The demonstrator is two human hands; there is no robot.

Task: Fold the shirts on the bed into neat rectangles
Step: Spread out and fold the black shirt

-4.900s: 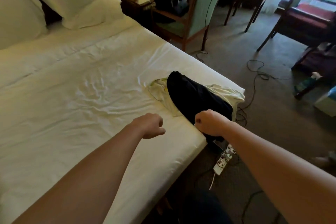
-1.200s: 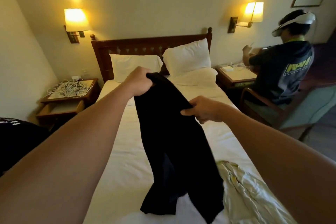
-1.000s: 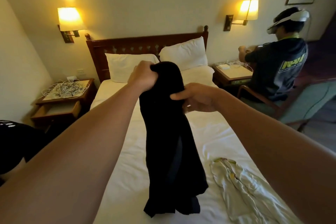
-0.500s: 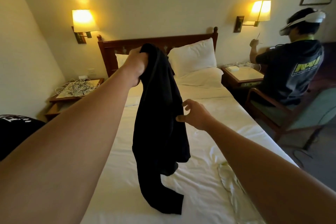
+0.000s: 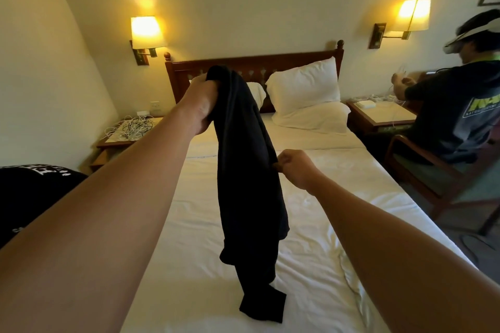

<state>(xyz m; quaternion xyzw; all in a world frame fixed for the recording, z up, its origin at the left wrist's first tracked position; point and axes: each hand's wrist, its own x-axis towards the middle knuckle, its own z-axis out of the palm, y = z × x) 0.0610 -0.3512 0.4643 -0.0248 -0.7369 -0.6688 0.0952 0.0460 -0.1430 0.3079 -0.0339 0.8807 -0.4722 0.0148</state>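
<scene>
I am gripping the black shirt [image 5: 249, 159] high in my left hand [image 5: 201, 104] so it is hanging free above the middle of the bed [image 5: 338, 213], its tail trailing on the sheet. My right hand [image 5: 293, 169] is pinching its side edge, seeking a corner to spread it flat.

pale shirt [image 5: 351, 276] mostly behind right forearm, left pillow [image 5: 257, 92] behind black shirt [image 5: 249, 170]

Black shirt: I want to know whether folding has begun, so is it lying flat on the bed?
No, the black shirt hangs bunched from the raised left hand, only its bottom end touching the bed.
</scene>
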